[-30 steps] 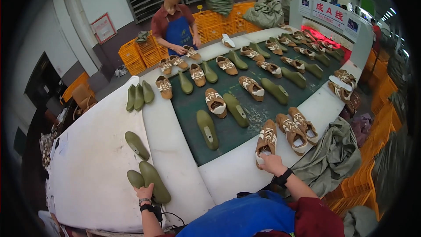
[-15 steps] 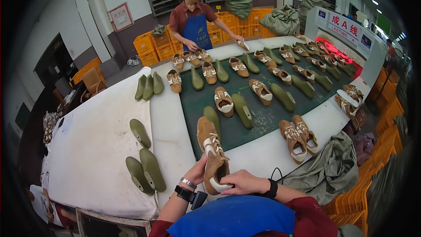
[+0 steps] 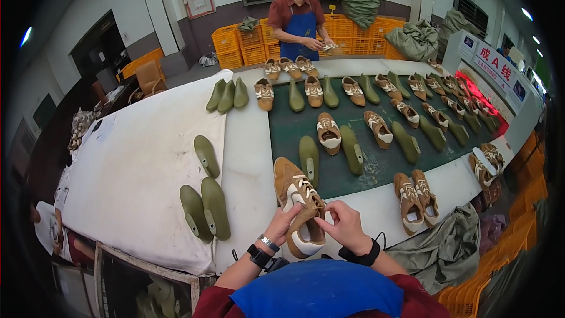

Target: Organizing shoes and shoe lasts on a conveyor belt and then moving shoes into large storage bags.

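Note:
A brown sneaker [image 3: 286,175] with white side stripes and light laces is held up in front of me, toe pointing away. My left hand [image 3: 283,222] grips its left side, thumb on the upper near the white stripe. On the opposite side, the fingers of my right hand [image 3: 344,227] are pinched at the collar edge by the lace area. Its white heel patch faces me, below both hands. Just beyond the toe, a green shoe last [image 3: 308,158] lies on the dark green belt [image 3: 376,168].
More brown sneakers [image 3: 329,132] and green lasts [image 3: 352,150] lie in rows on the belt. A sneaker pair [image 3: 416,200] rests on the white ledge at right. Several lasts [image 3: 215,209] are on the white-covered table [image 3: 141,171]. Across the belt, a co-worker [image 3: 299,23] handles a shoe.
My right hand has moved from the heel up to the collar near the laces. The left hand still holds the sneaker. The co-worker's hands have come together around a shoe. The whole view has shifted.

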Demonstrator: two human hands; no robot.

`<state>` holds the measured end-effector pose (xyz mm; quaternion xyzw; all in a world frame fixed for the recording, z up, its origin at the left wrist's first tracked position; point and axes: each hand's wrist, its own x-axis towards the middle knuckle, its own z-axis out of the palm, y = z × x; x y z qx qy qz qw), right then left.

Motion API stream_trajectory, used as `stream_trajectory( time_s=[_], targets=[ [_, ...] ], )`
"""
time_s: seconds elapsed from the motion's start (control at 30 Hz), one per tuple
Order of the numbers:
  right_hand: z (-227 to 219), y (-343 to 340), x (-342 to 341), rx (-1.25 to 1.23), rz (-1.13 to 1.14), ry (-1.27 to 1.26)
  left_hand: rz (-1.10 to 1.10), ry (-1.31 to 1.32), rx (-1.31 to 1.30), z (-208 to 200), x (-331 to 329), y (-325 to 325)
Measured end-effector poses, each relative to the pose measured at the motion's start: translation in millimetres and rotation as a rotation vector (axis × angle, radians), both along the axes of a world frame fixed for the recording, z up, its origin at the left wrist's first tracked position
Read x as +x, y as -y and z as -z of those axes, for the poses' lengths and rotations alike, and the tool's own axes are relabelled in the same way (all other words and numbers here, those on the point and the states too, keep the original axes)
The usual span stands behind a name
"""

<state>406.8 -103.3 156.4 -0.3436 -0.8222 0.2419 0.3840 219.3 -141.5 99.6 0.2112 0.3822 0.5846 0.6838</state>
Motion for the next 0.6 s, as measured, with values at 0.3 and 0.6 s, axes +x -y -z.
stream_trajectory(
  time_s=[0.3,0.6],
  targets=[
    [-2.4,-14.5,1.7,-0.293,-0.353,-0.009,0.112,0.016,0.009,9.8,-3.3,7.5],
    [17.6,-9.1,-5.8,-0.013,-0.03,-0.136,-0.125,-0.414,0.126,-15.1,9.3,0.4]
  ],
)
